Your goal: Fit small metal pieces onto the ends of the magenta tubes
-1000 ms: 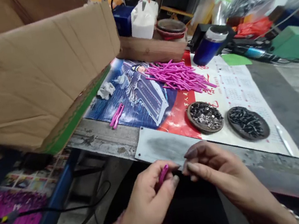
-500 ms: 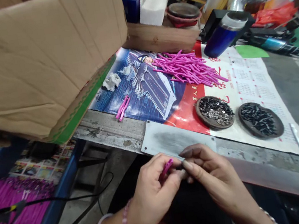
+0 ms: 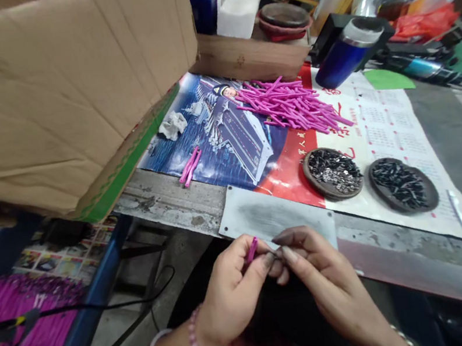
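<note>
My left hand (image 3: 235, 281) is closed on a thin magenta tube (image 3: 251, 250), whose end sticks up between thumb and forefinger. My right hand (image 3: 324, 266) pinches against the left fingertips; a small dark piece seems to be between them, too hidden to name. Both hands are over my lap, just in front of a grey metal plate (image 3: 279, 212) at the table's edge. Beyond it stand a round dish of small black and silver metal pieces (image 3: 333, 173) and a second dish of small dark pieces (image 3: 403, 184).
A heap of magenta tubes (image 3: 290, 105) lies on the calendar poster, with a few more tubes (image 3: 190, 167) nearer. A big cardboard box (image 3: 67, 94) fills the left. A blue bin (image 3: 100, 289) below holds many magenta pieces. A blue flask (image 3: 344, 56) stands at the back right.
The magenta tube in my left hand has tilted more upright and shifted slightly left. My right fingertips have moved a little left, closer against the left ones.
</note>
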### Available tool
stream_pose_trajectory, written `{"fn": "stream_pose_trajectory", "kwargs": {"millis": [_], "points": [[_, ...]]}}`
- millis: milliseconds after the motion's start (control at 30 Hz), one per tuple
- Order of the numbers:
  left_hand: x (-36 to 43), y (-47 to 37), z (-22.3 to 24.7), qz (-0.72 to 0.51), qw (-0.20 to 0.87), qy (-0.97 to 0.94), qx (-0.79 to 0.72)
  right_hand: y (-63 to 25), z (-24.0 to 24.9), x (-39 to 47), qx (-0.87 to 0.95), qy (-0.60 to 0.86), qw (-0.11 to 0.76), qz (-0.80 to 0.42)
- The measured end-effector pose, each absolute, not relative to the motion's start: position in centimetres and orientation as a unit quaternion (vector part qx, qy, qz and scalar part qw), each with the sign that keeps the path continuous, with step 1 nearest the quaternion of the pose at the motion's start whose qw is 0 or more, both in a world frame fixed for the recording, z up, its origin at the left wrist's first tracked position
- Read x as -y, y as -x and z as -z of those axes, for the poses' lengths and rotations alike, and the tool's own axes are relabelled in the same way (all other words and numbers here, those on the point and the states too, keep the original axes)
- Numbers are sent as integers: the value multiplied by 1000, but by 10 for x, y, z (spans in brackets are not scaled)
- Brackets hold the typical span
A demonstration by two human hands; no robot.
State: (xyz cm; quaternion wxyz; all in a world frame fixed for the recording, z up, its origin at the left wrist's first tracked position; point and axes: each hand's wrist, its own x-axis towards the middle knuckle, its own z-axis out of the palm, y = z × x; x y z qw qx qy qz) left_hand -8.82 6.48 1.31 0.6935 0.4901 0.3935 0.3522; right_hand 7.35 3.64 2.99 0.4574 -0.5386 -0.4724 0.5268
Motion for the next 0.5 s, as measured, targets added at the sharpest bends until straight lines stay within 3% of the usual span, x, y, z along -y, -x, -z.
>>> {"fn": "stream_pose_trajectory", "kwargs": {"millis": [100,333,500], "points": [[-63,87,-8,-346,741,-416,-398,-76,-29,-33,483,550,453,-509],[-63,84,-12,-318,810,-269,-413,-79,-20,-25,691,541,425,-220],[-63,83,-21,-302,825,-241,-413,-75,-19,-25,733,526,404,-149]]}}
